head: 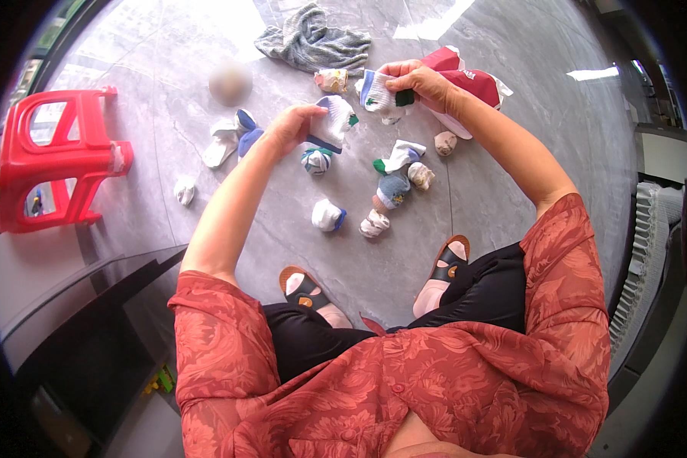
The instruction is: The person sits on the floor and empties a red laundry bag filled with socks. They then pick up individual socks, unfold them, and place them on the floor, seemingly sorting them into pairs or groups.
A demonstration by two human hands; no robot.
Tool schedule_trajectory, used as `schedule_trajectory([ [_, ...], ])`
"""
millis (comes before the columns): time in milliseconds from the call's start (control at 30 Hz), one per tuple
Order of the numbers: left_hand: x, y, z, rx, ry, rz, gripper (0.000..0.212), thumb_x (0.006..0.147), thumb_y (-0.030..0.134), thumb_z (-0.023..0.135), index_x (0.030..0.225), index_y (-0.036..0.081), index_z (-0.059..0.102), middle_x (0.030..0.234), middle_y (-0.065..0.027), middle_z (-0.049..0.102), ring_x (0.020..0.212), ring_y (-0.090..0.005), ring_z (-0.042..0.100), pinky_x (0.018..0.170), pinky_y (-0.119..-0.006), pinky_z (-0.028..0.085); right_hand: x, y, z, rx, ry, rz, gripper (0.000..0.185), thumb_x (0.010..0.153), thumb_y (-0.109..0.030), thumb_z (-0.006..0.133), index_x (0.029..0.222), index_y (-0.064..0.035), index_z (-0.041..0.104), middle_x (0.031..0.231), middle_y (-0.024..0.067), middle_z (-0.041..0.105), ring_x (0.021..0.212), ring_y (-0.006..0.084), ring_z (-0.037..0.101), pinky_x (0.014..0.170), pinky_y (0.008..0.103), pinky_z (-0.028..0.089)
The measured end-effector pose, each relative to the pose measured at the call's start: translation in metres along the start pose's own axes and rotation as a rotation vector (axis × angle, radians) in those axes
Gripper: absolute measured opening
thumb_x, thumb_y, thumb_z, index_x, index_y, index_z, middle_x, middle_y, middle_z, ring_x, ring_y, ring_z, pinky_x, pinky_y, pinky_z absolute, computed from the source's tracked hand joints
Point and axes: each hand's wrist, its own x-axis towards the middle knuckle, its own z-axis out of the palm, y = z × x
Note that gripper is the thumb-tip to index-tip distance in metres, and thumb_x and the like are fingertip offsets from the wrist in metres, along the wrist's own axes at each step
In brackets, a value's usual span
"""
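Note:
My left hand [293,129] grips a white sock with blue and green parts [335,121], held above the floor. In my right hand [415,81] is another white sock [379,102], with a blue cuff and a dark green patch. Beneath the left one lies a balled sock striped blue, green and white [316,161]. A loose white sock with a green tip [403,153] rests near a blue-grey balled sock [393,189]. Closer to my feet are a white balled sock with a blue edge [327,215] and a cream balled sock [374,224].
Loose white and blue socks [222,143] lie left of my left hand. A grey knit garment [315,43] is at the far side, with red and white cloth [469,83] beyond my right hand. A red plastic stool [57,160] stands at the left on grey floor tiles [252,229].

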Motion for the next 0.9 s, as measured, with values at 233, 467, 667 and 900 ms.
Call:
schedule_trajectory([
  [233,0.006,-0.003,0.005,0.000,0.019,-0.047,0.023,0.076,0.015,0.060,0.093,-0.001,0.058,0.090,-0.0106,0.063,0.081,-0.0207,0.062,0.077,-0.032,0.049,-0.003,-0.005,0.008,0.045,0.048,0.033,0.030,0.079,-0.016,0.062,0.104,-0.0017,0.057,0.091,0.0015,0.062,0.080,0.0081,0.058,0.077,0.0214,0.045],
  [467,0.006,-0.001,0.007,-0.029,-0.061,-0.075,0.032,0.077,0.018,0.056,0.102,-0.001,0.054,0.096,-0.0122,0.063,0.087,-0.0227,0.062,0.083,-0.035,0.048,-0.011,-0.012,0.012,-0.052,0.000,0.093,0.023,0.079,-0.015,0.062,0.098,-0.0033,0.061,0.089,0.0000,0.062,0.080,0.0073,0.057,0.074,0.0201,0.044],
  [667,-0.007,0.007,0.018,0.008,-0.067,-0.092,0.038,0.079,0.023,0.053,0.109,-0.001,0.051,0.103,-0.0136,0.061,0.092,-0.0246,0.060,0.086,-0.037,0.046,-0.011,-0.012,0.026,-0.176,-0.011,0.108,0.018,0.078,-0.015,0.063,0.092,-0.0040,0.064,0.081,-0.0030,0.059,0.075,0.0060,0.052,0.071,0.0203,0.041],
  [900,0.000,0.002,0.012,-0.049,-0.048,-0.061,0.038,0.081,0.026,0.050,0.109,0.001,0.052,0.103,-0.0119,0.061,0.093,-0.0240,0.060,0.086,-0.037,0.045,0.001,-0.005,0.008,-0.292,0.135,0.031,0.018,0.077,-0.014,0.064,0.091,-0.0036,0.065,0.078,-0.0012,0.062,0.070,0.0069,0.055,0.069,0.0202,0.042],
])
